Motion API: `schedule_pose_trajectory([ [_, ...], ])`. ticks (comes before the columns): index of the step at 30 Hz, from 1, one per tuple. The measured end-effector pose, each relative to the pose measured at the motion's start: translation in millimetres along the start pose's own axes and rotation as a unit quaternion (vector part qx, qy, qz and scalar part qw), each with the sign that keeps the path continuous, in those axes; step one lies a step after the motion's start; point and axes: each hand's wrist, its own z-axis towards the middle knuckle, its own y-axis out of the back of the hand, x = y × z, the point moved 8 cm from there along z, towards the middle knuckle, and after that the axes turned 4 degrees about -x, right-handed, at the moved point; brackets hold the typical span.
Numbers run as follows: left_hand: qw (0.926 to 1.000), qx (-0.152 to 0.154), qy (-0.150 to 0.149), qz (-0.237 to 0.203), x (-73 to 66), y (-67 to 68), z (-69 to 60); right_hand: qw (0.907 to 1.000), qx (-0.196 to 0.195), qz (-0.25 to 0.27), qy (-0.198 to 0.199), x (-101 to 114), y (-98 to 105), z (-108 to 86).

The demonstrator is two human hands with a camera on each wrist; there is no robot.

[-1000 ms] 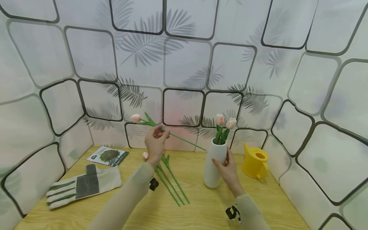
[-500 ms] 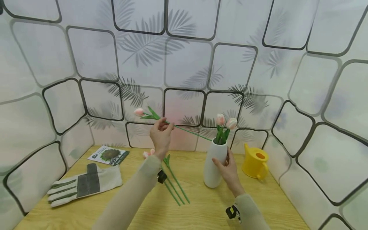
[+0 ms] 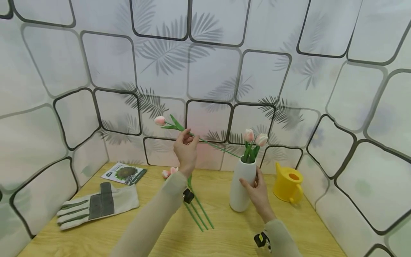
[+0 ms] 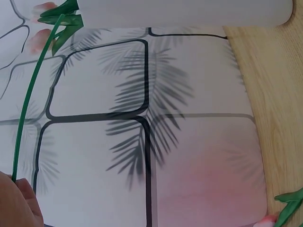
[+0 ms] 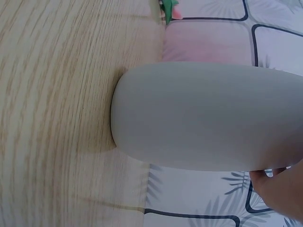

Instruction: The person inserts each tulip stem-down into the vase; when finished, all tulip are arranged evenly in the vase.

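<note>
A white vase (image 3: 240, 185) stands upright on the table, with two pink-and-white tulips (image 3: 248, 135) in its mouth. My right hand (image 3: 259, 195) grips the vase from its right side, thumb in front; the right wrist view shows the vase (image 5: 203, 118) and part of that hand (image 5: 281, 189). Raised left of the vase, my left hand (image 3: 187, 151) pinches the green stem of a pink tulip (image 3: 160, 120). The bloom points left and the stem (image 3: 221, 149) slants down to the vase's rim. In the left wrist view the stem (image 4: 28, 101) rises from my fingers (image 4: 26, 198).
More tulips lie on the table (image 3: 167, 235), their stems (image 3: 199, 210) beside my left forearm and their blooms (image 3: 170, 172) partly behind it. A yellow watering can (image 3: 287, 183) is right of the vase. At the left are a glove (image 3: 102, 203) and a seed packet (image 3: 124, 173).
My left hand has moved right and upward with the tulip, bringing the stem's lower end to the vase's rim. My right hand keeps its grip on the vase. The head view has shifted slightly.
</note>
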Motion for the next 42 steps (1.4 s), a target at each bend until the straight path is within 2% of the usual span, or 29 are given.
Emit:
schedule_pose_trajectory([
  [7, 0.9998, 0.018, 0.009, -0.004, -3.7, -17.1, -5.4, 0.9999, 0.000, 0.003, -0.015, -7.1, 3.5, 3.6],
  [11, 0.9993, 0.034, 0.000, 0.017, -5.3, -26.5, -10.3, 0.9999, -0.001, 0.000, -0.011, -6.2, 3.6, 3.6],
  [14, 0.9981, 0.050, -0.020, 0.029, -8.1, -33.6, -13.2, 1.0000, -0.004, -0.005, -0.005, -3.9, 3.1, 2.0],
  [17, 0.9953, 0.073, -0.053, 0.036, -14.8, -42.0, -16.8, 0.9999, -0.009, -0.005, 0.001, -2.2, 2.7, 1.0],
  [22, 0.9852, 0.107, -0.120, 0.058, -28.6, -57.5, -25.4, 1.0000, -0.007, -0.003, 0.001, -0.3, 1.9, 1.7],
  [25, 0.9800, 0.122, -0.143, 0.065, -33.9, -65.8, -29.3, 1.0000, -0.003, 0.000, -0.006, -1.0, 0.9, 3.4],
  [31, 0.9758, 0.132, -0.154, 0.081, -36.5, -75.3, -31.0, 0.9998, 0.003, 0.010, -0.014, -3.4, -0.3, 5.9],
  [37, 0.9650, 0.164, -0.179, 0.100, -37.9, -87.1, -39.3, 1.0000, 0.002, 0.006, -0.003, -1.2, -2.1, 3.0],
  [42, 0.9628, 0.186, -0.160, 0.112, -30.4, -99.1, -51.9, 1.0000, -0.007, 0.001, 0.003, -1.6, -0.8, 2.7],
])
